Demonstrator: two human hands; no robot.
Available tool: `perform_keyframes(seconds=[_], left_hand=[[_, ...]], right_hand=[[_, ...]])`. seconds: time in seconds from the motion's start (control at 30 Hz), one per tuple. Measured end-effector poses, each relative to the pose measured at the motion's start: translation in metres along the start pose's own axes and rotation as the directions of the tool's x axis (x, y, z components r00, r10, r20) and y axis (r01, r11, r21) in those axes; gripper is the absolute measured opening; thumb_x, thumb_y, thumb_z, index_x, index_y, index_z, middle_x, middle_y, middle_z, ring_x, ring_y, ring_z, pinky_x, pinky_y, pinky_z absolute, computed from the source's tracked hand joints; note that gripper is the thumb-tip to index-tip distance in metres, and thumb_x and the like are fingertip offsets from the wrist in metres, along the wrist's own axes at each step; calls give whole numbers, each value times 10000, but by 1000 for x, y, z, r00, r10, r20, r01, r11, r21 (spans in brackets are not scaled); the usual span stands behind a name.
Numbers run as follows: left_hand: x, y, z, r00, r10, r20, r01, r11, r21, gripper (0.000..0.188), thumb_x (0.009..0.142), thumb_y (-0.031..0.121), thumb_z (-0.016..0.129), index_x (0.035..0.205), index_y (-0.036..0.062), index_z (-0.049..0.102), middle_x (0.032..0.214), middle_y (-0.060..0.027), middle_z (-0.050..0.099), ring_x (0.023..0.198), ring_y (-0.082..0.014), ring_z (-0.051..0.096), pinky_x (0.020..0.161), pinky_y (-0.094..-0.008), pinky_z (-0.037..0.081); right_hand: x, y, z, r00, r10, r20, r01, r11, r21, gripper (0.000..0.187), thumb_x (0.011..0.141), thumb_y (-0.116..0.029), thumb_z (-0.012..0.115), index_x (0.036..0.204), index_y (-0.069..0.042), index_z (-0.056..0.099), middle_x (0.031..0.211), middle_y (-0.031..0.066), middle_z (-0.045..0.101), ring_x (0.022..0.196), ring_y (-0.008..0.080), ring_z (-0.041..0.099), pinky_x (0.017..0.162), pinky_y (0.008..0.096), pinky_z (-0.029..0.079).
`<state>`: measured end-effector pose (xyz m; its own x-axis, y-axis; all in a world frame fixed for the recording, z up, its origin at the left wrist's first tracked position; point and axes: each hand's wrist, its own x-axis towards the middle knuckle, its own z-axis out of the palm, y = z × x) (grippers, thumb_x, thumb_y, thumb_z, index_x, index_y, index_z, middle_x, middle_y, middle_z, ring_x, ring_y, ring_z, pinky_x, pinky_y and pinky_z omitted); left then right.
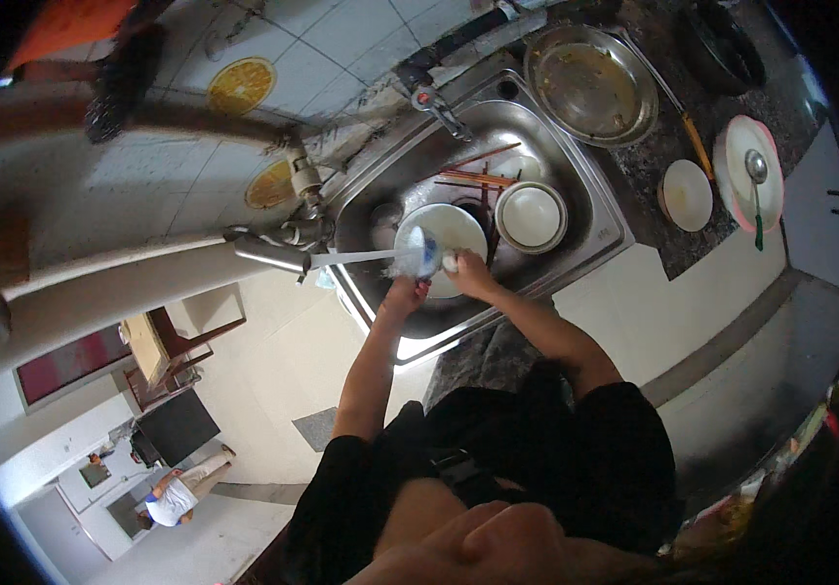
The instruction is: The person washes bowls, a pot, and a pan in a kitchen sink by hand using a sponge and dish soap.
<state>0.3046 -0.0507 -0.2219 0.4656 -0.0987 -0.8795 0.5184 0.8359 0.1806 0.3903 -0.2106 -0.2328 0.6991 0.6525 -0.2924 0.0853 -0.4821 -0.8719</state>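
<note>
My left hand [406, 293] is closed on the edge of a small blue-and-white bowl [429, 255], tilted under a stream of water [361, 257]. Water splashes off it. On the bowl's other side my right hand [472, 277] is closed around something small and whitish, too little shown to name. Both hands are over a large white bowl [454, 222] inside the steel sink [576, 175]. To the right of that bowl stand stacked bowls [531, 216]. Behind them lie several chopsticks [478, 178], some brown and some orange.
The running faucet [275, 254] reaches in from the left; a second faucet [442, 112] hangs over the sink's back. On the right counter are a steel pan [595, 86], a cream bowl [686, 195] and a pink-rimmed dish [739, 210] bearing a green-handled spoon [757, 195]. A person [178, 495] is far off, lower left.
</note>
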Motion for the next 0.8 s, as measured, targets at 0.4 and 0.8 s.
perform_keyframes(seconds=[0.4, 0.8], left_hand=[[4, -29, 55, 979, 17, -205, -49, 987, -152, 196, 815, 180, 405, 937, 44, 475, 757, -72, 525, 532, -150, 510, 490, -243, 456], [-31, -14, 50, 964, -192, 182, 201, 979, -32, 87, 819, 94, 401, 897, 63, 425, 612, -60, 458, 377, -38, 374, 296, -116, 294]], right_hand=[[-6, -58, -38, 824, -537, -180, 485, 833, -266, 295, 615, -285, 632, 858, -134, 567, 1163, 30, 377, 1064, 349, 307, 857, 491, 286], [74, -10, -44, 913, 134, 386, -321, 819, 475, 426, 800, -430, 396, 863, -51, 581, 700, 90, 569, 629, 188, 520, 618, 325, 429]])
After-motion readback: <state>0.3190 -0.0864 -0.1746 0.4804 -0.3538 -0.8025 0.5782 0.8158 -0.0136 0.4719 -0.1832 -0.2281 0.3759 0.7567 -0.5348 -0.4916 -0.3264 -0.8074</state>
